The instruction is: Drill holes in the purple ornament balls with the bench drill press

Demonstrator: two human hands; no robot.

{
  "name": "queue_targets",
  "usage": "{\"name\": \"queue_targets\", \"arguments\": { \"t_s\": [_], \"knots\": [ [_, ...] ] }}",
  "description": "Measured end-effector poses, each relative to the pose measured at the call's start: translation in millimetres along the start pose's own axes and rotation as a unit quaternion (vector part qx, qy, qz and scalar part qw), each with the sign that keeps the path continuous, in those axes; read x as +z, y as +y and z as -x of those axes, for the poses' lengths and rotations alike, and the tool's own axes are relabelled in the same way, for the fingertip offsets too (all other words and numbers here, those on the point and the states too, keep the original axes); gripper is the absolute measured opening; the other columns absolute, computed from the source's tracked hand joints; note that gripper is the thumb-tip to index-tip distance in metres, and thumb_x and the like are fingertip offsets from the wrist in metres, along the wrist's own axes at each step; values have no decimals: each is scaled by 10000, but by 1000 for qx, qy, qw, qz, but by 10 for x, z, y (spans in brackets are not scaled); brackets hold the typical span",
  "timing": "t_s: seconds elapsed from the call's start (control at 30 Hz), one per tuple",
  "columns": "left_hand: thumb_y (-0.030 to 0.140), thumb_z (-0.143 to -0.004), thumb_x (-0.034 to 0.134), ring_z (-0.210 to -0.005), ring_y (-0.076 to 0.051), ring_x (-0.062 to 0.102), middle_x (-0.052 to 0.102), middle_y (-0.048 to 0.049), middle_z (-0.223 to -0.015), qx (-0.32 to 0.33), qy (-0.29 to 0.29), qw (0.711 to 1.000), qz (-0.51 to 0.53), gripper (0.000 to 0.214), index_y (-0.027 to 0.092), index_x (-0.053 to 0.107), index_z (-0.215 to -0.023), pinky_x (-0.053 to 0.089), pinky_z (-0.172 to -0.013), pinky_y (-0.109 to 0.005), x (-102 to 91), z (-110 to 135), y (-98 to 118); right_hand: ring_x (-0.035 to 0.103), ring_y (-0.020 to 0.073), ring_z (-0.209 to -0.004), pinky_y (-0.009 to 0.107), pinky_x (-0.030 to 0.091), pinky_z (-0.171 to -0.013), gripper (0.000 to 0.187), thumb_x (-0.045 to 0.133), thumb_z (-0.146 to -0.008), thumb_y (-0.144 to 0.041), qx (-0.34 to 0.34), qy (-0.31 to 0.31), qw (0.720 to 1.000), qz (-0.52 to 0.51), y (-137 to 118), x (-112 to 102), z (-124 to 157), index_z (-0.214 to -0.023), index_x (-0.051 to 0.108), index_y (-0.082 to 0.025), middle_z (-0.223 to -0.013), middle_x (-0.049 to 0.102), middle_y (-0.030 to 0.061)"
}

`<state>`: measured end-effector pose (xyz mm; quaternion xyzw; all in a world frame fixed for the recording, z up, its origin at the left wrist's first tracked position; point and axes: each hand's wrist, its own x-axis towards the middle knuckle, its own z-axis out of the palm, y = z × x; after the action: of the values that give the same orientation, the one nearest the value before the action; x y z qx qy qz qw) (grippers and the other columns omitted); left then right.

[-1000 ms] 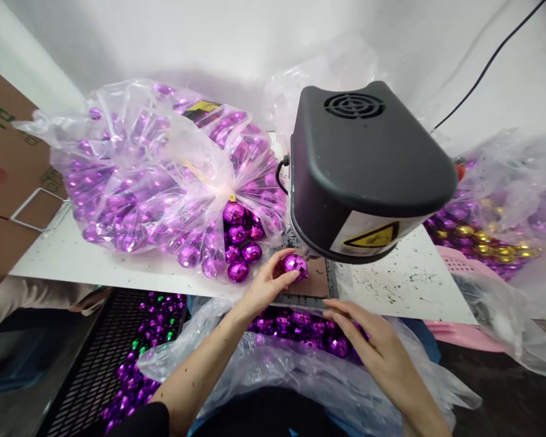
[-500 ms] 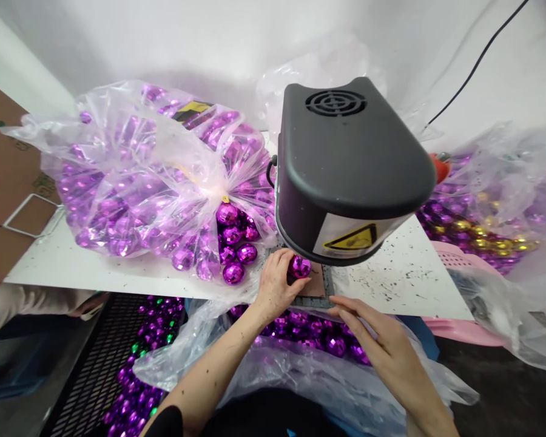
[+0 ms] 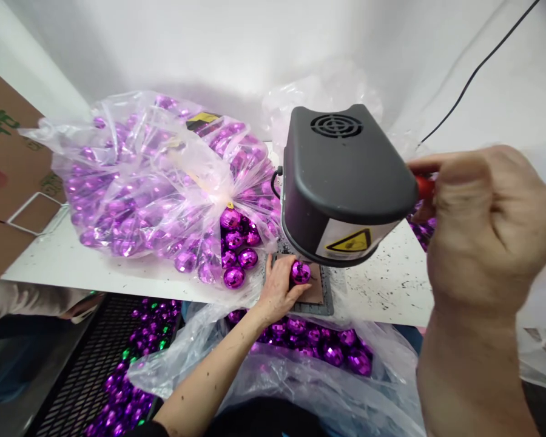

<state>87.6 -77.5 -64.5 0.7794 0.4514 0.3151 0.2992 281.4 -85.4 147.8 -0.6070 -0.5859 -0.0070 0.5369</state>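
My left hand point(image 3: 279, 287) pinches a purple faceted ball point(image 3: 300, 272) and holds it on the small brown plate point(image 3: 319, 292) under the black machine head point(image 3: 343, 176). My right hand point(image 3: 482, 224) is raised close to the camera at the right side of the machine. Its fingers are curled around a red handle point(image 3: 424, 186) that sticks out beside the head. A yellow warning label point(image 3: 355, 241) shows on the machine's front.
A big clear bag of purple balls point(image 3: 155, 188) lies on the white table point(image 3: 391, 285) at left, with loose ones spilling near the plate. Another open bag of purple balls point(image 3: 318, 346) sits below the table edge. A cardboard box point(image 3: 4, 176) stands far left; a black cable point(image 3: 473, 73) runs up right.
My right hand has left the table's front edge and risen to the red handle at the machine's right. My left hand has set the ball further under the head.
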Motion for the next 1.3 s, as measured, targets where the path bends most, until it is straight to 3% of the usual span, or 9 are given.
{"name": "queue_targets", "arguments": {
  "t_s": [0.1,0.2,0.27,0.37,0.5,0.67,0.87,1.3],
  "knots": [
    [338,-930,659,-1343,-290,487,591,-130,-1353,-1,-10,1000,1,528,196,442,-1391,172,-1252,-570,1,-3,7,562,153,-788,336,424,-755,510,419,-920,-677,21,-57,997,41,63,75,-147,-858,673,-239,-727,477,21],
    [351,-947,631,-1342,-289,490,597,-126,-1331,1,-17,1000,8,528,197,423,-1408,162,-1257,-574,-5,0,5,491,132,-754,314,364,-724,488,435,-917,-674,43,-84,995,-25,73,139,-117,-813,588,-222,-731,421,7],
    [354,-952,619,-1340,-288,494,598,-122,-1333,3,-17,1000,15,527,208,416,-1417,148,-1261,-574,-7,5,-3,414,114,-713,302,334,-700,424,448,-936,-609,45,-45,998,-26,49,166,-8,-814,564,-220,-733,413,10],
    [345,-958,607,-1322,-285,512,599,-125,-1346,8,-18,1000,20,512,213,419,-1416,137,-1263,-578,2,15,-23,340,103,-625,291,293,-622,284,505,-952,-450,-6,44,999,-2,59,167,261,-796,592,-230,-658,366,8],
    [340,-981,561,-1348,-291,496,590,-133,-1372,16,-25,999,12,465,211,433,-1410,151,-1255,-595,29,32,-56,456,114,-633,303,362,-623,81,583,-903,-273,-49,74,996,17,214,133,669,-875,654,-248,-682,477,14],
    [332,-990,538,-1349,-292,499,589,-138,-1384,17,-22,999,16,445,207,447,-1407,150,-1254,-605,52,42,-74,553,102,-690,258,425,-612,74,639,-815,-113,-143,90,985,7,423,181,964,-861,641,-171,-720,568,8],
    [340,-967,587,-1305,-278,539,613,-121,-1350,24,-7,999,42,486,207,446,-1413,98,-1275,-586,44,42,-66,534,61,-664,221,422,-615,78,599,-843,-91,-145,106,984,8,504,292,1050,-780,620,-132,-690,552,0],
    [347,-920,683,-1290,-265,557,633,-83,-1316,9,5,996,85,517,226,479,-1380,71,-1298,-549,44,36,-44,524,90,-572,252,425,-554,188,613,-856,-224,-149,174,973,-10,551,450,1085,-688,621,-140,-597,552,4]
  ]
}}
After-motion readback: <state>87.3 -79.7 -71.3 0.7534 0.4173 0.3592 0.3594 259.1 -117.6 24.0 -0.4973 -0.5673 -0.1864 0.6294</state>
